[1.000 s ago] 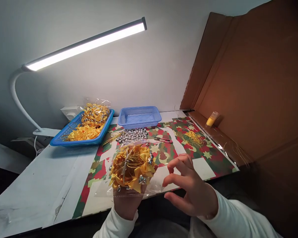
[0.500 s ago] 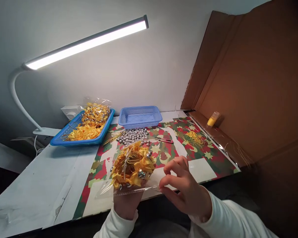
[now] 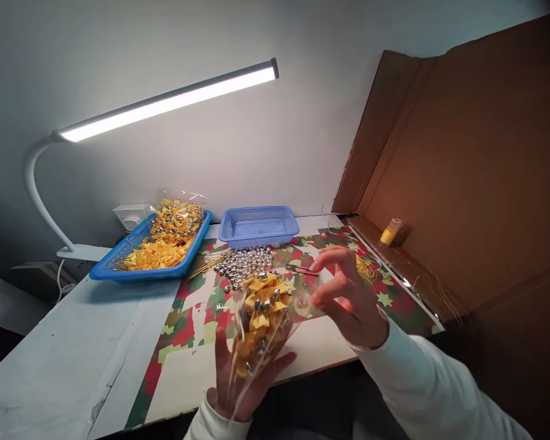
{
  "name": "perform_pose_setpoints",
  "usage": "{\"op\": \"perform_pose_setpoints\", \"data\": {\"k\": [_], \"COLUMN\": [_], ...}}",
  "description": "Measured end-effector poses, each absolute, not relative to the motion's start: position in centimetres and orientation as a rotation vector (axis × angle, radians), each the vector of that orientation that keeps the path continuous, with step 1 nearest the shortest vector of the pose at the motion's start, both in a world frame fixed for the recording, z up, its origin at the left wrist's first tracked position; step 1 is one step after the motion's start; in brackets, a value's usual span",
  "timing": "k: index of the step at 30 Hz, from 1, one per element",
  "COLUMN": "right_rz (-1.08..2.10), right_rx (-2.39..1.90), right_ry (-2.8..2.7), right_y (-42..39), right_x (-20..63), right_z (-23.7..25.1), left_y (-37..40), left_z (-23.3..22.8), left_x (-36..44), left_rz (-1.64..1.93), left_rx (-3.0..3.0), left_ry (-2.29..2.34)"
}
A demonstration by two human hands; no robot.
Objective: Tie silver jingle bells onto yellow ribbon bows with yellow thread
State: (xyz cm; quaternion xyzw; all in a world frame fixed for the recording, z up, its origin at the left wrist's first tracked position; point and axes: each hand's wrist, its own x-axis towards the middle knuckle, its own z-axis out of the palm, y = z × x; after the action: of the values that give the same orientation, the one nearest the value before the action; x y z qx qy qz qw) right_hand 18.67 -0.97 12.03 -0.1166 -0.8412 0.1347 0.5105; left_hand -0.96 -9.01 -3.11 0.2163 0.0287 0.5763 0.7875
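Observation:
A clear plastic bag is packed with yellow ribbon bows that carry small silver bells. My left hand cups this bag from below, thumb and fingers on either side of it, near the table's front edge. The bag stands tilted, its clear flap reaching right. At that flap my right hand is closed in a pinch, thumb against fingertip. Just behind the bag lies a heap of loose silver bells. Thin metal snips or tweezers lie beside my right fingertips, partly covered by them.
A blue basket at left holds more yellow bows and a filled bag. Behind the bells stands a light blue basket. Gold ties and yellow cord lie on the patterned table cover. A lamp hangs above; cardboard walls the right.
The bag has turned from lying flat to standing tilted in my left hand, and its gold tie bundle is out of sight. My right hand has moved up and slightly right.

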Motion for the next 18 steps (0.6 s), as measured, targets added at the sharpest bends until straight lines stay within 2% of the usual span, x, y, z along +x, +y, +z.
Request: {"op": "perform_pose_setpoints", "data": {"k": [4, 7, 10, 13, 18], "right_rz": [0.519, 0.905, 1.156, 1.2, 1.121], "right_rx": [-0.347, -0.566, -0.465, -0.565, -0.85], "right_ry": [-1.993, -1.737, -1.524, -1.385, -1.119], "right_y": [0.6, 0.0, -1.7, -3.6, -4.6], "right_x": [18.5, 18.2, 17.0, 15.1, 13.0], "right_z": [12.4, 9.0, 5.2, 4.2, 6.2], "left_y": [-9.0, -8.3, -7.6, -7.2, -7.3], "left_z": [-3.1, -2.4, -2.1, -2.5, -4.0], "left_x": [-0.1, 0.0, 0.1, 0.8, 1.2], "left_rz": [1.355, 1.515, 1.675, 1.793, 1.843], "left_rx": [0.475, 0.413, 0.347, 0.317, 0.426], "left_ry": [0.048, 0.087, 0.241, 0.441, 0.597]}}
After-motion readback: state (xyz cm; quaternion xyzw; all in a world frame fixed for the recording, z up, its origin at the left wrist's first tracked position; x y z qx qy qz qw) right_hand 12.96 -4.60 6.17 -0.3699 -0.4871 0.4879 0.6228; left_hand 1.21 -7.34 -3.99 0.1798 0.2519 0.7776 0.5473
